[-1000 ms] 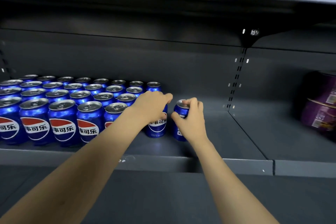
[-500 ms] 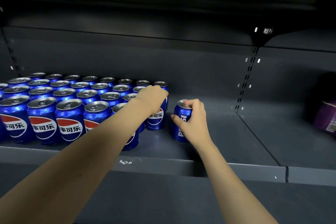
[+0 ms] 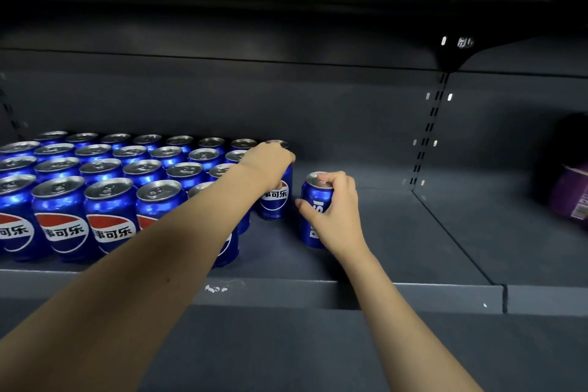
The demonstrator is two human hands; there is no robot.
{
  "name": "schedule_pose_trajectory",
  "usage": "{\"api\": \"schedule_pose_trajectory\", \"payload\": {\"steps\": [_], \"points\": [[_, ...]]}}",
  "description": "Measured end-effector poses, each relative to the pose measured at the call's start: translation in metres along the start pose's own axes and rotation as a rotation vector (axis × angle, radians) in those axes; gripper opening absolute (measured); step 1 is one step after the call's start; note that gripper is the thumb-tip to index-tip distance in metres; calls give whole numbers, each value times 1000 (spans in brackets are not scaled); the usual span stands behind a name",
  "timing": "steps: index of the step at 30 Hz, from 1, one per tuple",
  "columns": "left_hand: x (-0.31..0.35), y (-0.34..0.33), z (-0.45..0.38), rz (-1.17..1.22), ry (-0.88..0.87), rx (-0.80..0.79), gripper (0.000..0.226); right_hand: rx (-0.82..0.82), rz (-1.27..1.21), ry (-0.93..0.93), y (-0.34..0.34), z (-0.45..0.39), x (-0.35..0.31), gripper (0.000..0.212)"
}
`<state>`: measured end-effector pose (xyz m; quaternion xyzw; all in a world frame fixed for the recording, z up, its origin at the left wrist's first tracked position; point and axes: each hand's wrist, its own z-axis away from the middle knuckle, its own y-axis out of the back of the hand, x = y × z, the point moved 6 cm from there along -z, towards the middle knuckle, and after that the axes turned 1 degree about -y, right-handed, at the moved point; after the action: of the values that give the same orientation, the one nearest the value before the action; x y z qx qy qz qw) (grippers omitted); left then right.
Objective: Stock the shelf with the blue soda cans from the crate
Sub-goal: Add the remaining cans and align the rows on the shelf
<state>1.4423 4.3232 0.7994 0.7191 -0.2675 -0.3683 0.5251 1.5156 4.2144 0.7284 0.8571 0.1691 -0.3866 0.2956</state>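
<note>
The scene is dim, and the underside of the upper shelf [image 3: 286, 3] is nearly black. Light falls from above and in front, putting bright glare on the silver can tops [image 3: 105, 165] and blue streaks on their sides. Wide-angle distortion bows the shelf edge [image 3: 413, 296]. The purple package [image 3: 572, 194] at far right is blurred and shadowed.

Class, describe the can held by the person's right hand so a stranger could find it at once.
Start at the grey shelf and its block of blue soda cans on the left. Just right of that block stands one lone can, gripped by the right hand. Unlike its neighbours, it is turned so its white lettering runs sideways.
</note>
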Motion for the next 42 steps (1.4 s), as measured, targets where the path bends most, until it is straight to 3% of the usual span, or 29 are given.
{"api": "schedule_pose_trajectory", "payload": {"steps": [13, 19, 26, 29, 31, 34, 38, 42], "points": [[-8, -14, -16, 102, 32, 39, 53, -11, 8, 10, 1, 2, -2, 45], [-8, -24, -11, 143, 33, 91, 47, -207, -140, -45, 16, 4, -4, 44], [-9, -22, -10, 302, -10, -12, 68, -355, -95, -135, 35, -1, -7, 77], [-6, -10, -1, 301, 29, 66, 77, -448, 15, -143, 30, -3, -5, 92], [-5, 0, 7, 265, 71, 139, 68, -389, 50, -131, 28, -3, -5, 97], [2, 12, 15, 448, 65, 202, 55, -238, 150, -64, 21, 2, -8, 97], [18, 15, 22, 572, -1, 136, 68, -72, 199, -1, 9, 7, -11, 103], [29, 11, 21, 566, -32, 84, 69, -47, 112, -27, 8, 8, -8, 110]]}}
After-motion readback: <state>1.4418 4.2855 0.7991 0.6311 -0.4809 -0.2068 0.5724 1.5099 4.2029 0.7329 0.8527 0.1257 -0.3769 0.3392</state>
